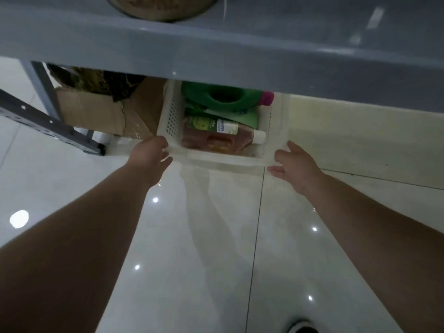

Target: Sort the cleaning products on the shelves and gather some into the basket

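A white perforated basket [171,121] stands on the floor, pushed partly under a grey shelf [216,54]. Inside it lie a green jug [213,98] with a pink cap and, nearer me, a reddish bottle [204,138] with a green label and a white cap. My left hand [150,153] is at the basket's near left corner, with thumb and bent fingers around the rim. At the near right corner my right hand [295,164] has its fingers spread and straight, touching the rim. The back of the basket is hidden by the shelf.
A cardboard box [96,111] with dark contents sits left of the basket under the shelf. A grey perforated metal strut [48,121] slants down to the floor at the far left. Glossy pale floor tiles [204,236] stretch toward me. A round brownish object [161,8] rests on the shelf above.
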A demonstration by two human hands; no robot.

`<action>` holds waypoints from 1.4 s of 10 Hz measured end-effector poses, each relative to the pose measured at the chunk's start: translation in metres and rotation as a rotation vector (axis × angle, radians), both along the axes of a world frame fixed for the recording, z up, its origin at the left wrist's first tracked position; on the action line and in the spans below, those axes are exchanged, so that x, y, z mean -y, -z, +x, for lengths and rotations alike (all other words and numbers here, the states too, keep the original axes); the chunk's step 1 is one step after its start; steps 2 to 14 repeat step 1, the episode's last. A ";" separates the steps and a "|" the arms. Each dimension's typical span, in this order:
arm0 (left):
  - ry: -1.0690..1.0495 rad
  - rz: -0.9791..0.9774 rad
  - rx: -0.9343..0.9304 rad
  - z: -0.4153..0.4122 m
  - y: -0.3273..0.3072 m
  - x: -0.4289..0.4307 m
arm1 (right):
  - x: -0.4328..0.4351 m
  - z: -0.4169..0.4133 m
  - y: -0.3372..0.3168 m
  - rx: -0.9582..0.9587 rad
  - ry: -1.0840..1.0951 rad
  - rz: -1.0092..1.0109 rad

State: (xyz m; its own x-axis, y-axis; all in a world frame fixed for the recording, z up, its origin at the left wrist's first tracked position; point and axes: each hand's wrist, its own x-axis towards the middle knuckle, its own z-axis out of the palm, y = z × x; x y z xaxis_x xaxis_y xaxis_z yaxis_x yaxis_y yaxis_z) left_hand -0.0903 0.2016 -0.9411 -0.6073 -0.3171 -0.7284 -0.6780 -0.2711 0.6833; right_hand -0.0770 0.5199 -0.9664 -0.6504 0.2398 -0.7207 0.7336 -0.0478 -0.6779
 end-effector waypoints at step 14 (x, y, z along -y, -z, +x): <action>0.150 -0.054 0.089 0.034 -0.001 0.007 | -0.008 0.042 -0.013 0.045 -0.195 0.215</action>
